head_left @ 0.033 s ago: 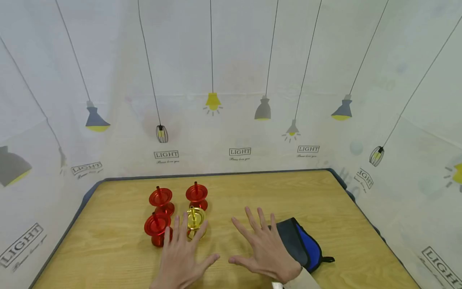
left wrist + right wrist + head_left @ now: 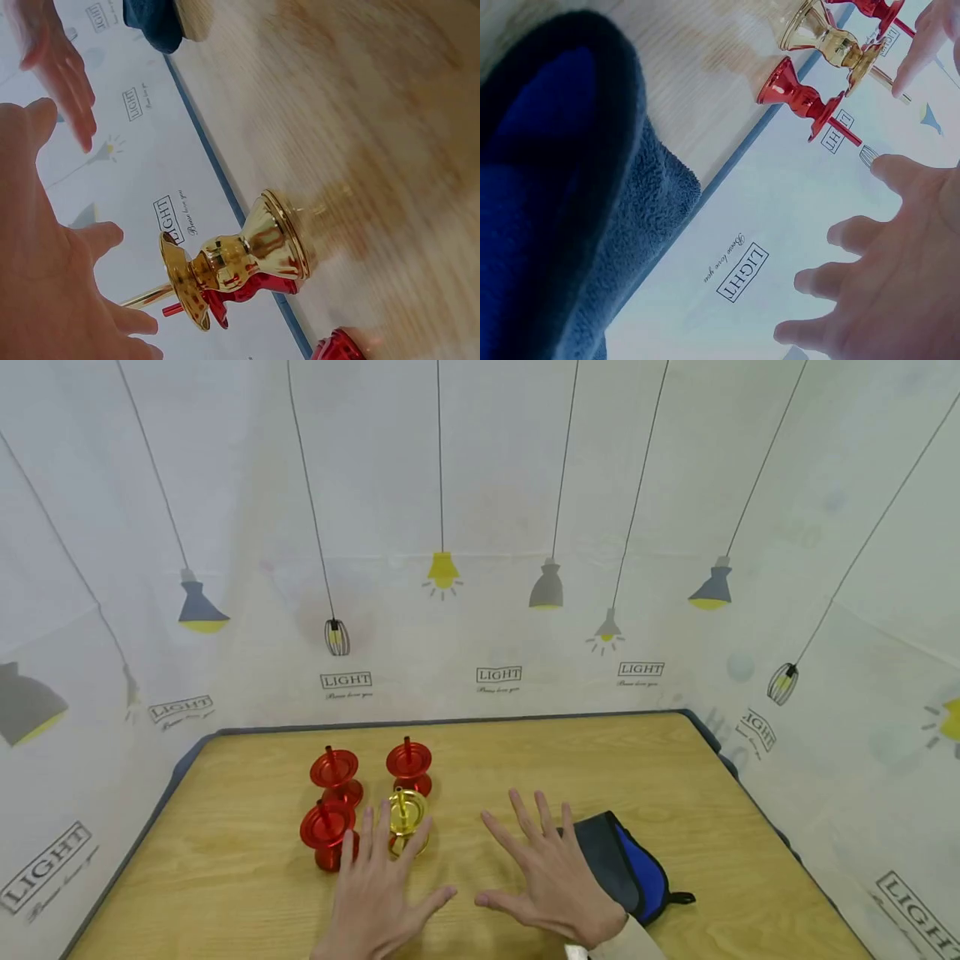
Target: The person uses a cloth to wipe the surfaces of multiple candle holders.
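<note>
My left hand (image 2: 372, 889), fingers spread and palm down, is held above the table near a gold candlestick (image 2: 407, 814), partly covering it in the head view. Nothing is in its grasp. In the left wrist view the gold candlestick (image 2: 225, 262) stands upright on the wood, apart from the fingers. Three red candlesticks stand around it: one at the back left (image 2: 334, 768), another at the back (image 2: 409, 762), the third at front left (image 2: 327, 827). Spread out as well, my right hand (image 2: 551, 881) hovers beside a dark grey and blue cloth mitt (image 2: 611, 860), holding nothing.
The wooden table (image 2: 750, 893) has a dark edge, with a whitish curtain (image 2: 495, 460) printed with hanging lamps around its back and sides. A black loop (image 2: 681, 898) sticks out from the mitt's right end.
</note>
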`<state>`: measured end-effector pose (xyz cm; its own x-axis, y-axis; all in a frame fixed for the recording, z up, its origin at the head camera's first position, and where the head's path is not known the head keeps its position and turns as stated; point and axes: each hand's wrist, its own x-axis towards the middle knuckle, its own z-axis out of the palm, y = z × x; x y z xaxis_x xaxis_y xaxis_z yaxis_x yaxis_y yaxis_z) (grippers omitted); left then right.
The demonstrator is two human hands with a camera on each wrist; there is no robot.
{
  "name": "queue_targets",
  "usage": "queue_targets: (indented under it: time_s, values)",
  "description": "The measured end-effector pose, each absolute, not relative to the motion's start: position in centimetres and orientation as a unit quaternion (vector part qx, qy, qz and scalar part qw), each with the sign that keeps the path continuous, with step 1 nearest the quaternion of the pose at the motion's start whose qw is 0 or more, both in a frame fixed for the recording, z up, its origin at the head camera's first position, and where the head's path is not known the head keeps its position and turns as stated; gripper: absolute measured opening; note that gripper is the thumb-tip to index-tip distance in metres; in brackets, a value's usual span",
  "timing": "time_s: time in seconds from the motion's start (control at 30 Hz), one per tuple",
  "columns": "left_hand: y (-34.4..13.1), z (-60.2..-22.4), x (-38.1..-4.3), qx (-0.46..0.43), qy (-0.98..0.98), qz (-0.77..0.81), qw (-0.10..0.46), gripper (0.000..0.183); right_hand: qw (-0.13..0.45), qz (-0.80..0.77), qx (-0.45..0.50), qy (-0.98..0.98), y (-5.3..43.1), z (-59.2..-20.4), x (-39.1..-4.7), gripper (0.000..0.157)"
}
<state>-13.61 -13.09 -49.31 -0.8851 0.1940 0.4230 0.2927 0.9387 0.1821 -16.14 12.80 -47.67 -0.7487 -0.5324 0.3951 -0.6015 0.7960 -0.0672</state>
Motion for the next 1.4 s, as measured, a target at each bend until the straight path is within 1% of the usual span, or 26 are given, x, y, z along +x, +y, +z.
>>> queue_targets:
  time_s: [0.1, 0.23, 0.33, 0.5, 0.63, 0.7, 0.83, 0.93, 1.0, 1.07, 1.17, 1.3, 1.4]
  values:
    - [-13.0, -49.2, -13.3, -0.125, -0.964, -0.122, 0.202, 0.085, 0.153, 0.096, 0.297, -0.938, 13.0, -47.5, -16.0, 0.086]
    - [-12.9, -49.1, -12.8, -0.125, -0.962, -0.128, 0.207, 0.085, 0.089, 0.104, 0.269, -0.953, 13.6, -47.0, -15.9, 0.086]
    - [-13.0, -49.0, -12.4, -0.12, -0.962, -0.13, 0.21, 0.086, 0.057, 0.121, 0.254, -0.958, 14.4, -46.6, -16.0, 0.084]
    - [-13.1, -49.3, -11.8, -0.082, -0.955, -0.176, 0.223, 0.089, 0.037, 0.153, 0.244, -0.957, 15.8, -46.0, -16.7, 0.082]
    - [-12.8, -49.9, -11.6, -0.025, -0.926, -0.294, 0.236, 0.091, 0.021, 0.151, 0.234, -0.96, 16.9, -45.9, -17.3, 0.081]
    - [-12.5, -50.1, -11.7, 0.009, -0.906, -0.361, 0.22, 0.087, 0.012, 0.152, 0.229, -0.961, 17.4, -46.1, -17.6, 0.081]
    - [-11.9, -50.4, -12.4, 0.065, -0.868, -0.47, 0.149, 0.084, -0.003, 0.156, 0.215, -0.964, 18.2, -46.7, -17.7, 0.078]
    - [-11.7, -50.8, -13.5, 0.08, -0.845, -0.517, 0.11, 0.087, -0.007, 0.159, 0.208, -0.965, 18.6, -47.3, -17.7, 0.077]
    - [-11.6, -51.1, -14.6, 0.084, -0.832, -0.539, 0.101, 0.089, -0.006, 0.159, 0.207, -0.965, 18.8, -47.8, -17.8, 0.076]
    - [-11.5, -51.5, -15.7, 0.089, -0.824, -0.55, 0.104, 0.09, -0.004, 0.159, 0.207, -0.965, 18.7, -48.2, -17.9, 0.075]
    - [-11.4, -51.8, -16.9, 0.096, -0.811, -0.564, 0.123, 0.089, -0.004, 0.16, 0.204, -0.966, 18.5, -48.5, -18.0, 0.072]
    - [-11.4, -52.2, -18.1, 0.106, -0.8, -0.568, 0.161, 0.079, -0.01, 0.164, 0.191, -0.968, 18.2, -48.7, -18.1, 0.068]
    - [-11.4, -52.5, -18.7, 0.119, -0.804, -0.556, 0.178, 0.072, -0.012, 0.173, 0.178, -0.969, 18.1, -49.0, -17.9, 0.061]
